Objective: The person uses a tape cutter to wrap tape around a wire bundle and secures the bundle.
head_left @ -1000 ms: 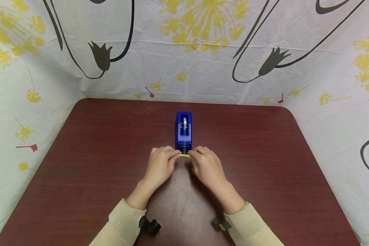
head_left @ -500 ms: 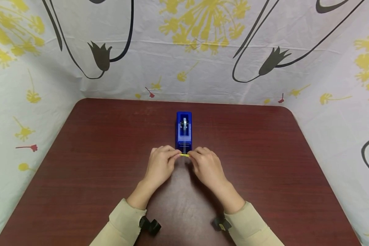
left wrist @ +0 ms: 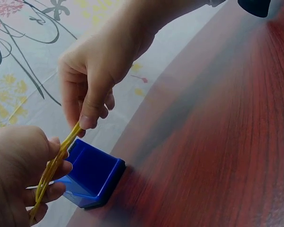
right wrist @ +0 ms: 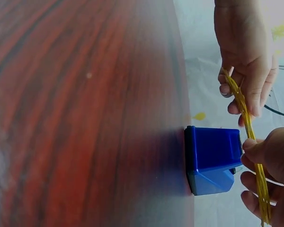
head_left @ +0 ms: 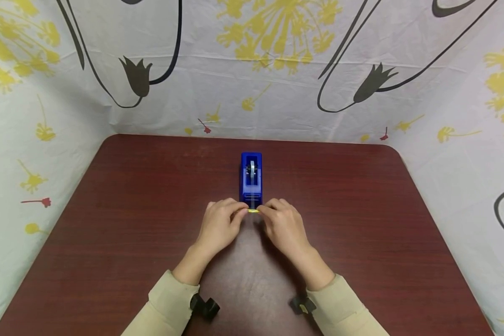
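A bundle of thin yellow strands (head_left: 253, 211) is stretched between both hands, just in front of the blue tape dispenser (head_left: 251, 189). My left hand (head_left: 220, 224) pinches one end between thumb and fingers; my right hand (head_left: 283, 226) pinches the other. In the left wrist view the strands (left wrist: 51, 171) run along the left fingers and up to the right fingertips. The right wrist view shows the strands (right wrist: 248, 125) beside the dispenser's toothed edge. A clear tape roll (head_left: 252, 171) sits in the dispenser. Whether the strands touch the tape cannot be told.
The dispenser stands on a dark red wooden table (head_left: 159, 186), near its far side. A white cloth (head_left: 218, 84) with flower prints hangs behind and at both sides. Black cameras are worn at the left cuff (head_left: 204, 308) and right cuff.
Both hands have barely moved. The yellow bundle and the fingertips have shifted very slightly toward the dispenser, and the left thumb looks more bent.
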The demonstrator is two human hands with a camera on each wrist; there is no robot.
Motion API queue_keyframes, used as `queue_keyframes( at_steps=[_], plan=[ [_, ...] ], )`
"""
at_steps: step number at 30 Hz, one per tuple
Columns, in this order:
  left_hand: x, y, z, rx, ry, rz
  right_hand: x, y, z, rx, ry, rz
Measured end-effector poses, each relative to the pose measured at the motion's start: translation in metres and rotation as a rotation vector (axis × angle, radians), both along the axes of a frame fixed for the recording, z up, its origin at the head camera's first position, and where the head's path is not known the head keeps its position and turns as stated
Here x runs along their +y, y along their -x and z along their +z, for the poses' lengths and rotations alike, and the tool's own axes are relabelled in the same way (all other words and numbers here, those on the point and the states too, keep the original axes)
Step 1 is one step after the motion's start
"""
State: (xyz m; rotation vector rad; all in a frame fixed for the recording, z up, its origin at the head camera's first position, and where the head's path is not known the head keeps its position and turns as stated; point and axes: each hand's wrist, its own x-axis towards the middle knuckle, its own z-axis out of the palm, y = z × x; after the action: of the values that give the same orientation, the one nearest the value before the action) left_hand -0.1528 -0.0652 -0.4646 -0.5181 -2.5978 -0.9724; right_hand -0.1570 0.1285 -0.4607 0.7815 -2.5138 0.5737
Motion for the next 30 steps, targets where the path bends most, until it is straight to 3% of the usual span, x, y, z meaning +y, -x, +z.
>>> queue_keyframes(
  at_steps=[16,30],
  plan=[
    [0.0007,0.0029,0.0018,-0.072,0.054,-0.003,0.0,0.0011,-0.0023,0.03,0.037,0.0],
    [0.0002,0.0059,-0.0018,-0.021,0.063,-0.002,-0.0016,0.0009,-0.0024,-0.025,0.026,-0.01]
  ],
)
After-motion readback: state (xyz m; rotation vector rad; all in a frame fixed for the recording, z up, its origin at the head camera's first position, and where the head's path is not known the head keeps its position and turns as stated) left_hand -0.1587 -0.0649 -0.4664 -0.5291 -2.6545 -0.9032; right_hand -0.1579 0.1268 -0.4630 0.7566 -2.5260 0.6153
